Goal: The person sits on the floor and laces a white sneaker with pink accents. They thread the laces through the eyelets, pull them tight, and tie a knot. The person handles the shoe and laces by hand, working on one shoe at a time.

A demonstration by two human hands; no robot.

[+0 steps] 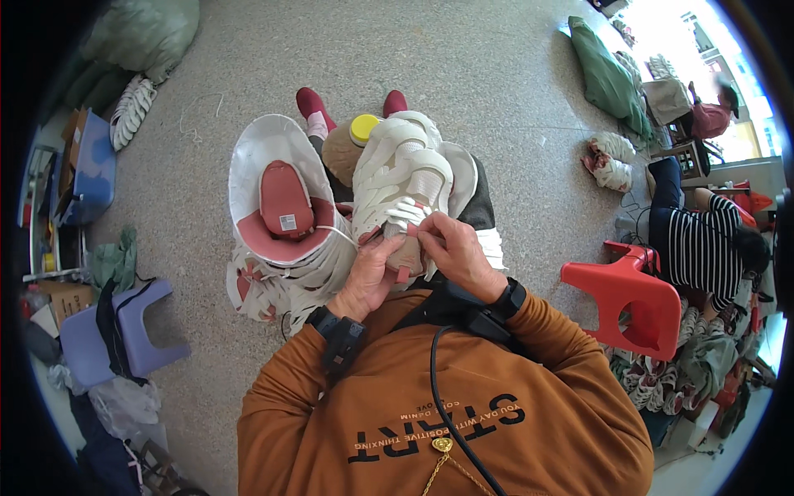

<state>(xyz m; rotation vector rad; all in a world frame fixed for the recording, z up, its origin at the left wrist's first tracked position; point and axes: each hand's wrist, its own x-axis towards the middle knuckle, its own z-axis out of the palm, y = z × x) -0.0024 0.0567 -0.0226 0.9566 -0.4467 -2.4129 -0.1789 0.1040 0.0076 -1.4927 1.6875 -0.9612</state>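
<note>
On my lap lies a pile of white shoe uppers (pixel 397 157) with perforated panels. Near my body is a shoe upper (pixel 402 263) with a pinkish tongue, a small red loop and white shoelaces (pixel 407 212). My left hand (pixel 369 274) is closed around the left side of this upper. My right hand (pixel 460 255) pinches at its right edge, just below the laces; whether a lace end is between those fingertips is hidden. To the left stands a white bag (pixel 263 136) with a folded-down red rim, holding a red shoe-shaped insert (pixel 284 198).
More white uppers (pixel 285 285) lie beneath the bag. A yellow-lidded jar (pixel 364 130) stands between my feet. A red stool (pixel 620 289) is at right, near a co-worker in stripes (pixel 701 248). At left are a purple stool (pixel 116 331) and a blue bin (pixel 93 169).
</note>
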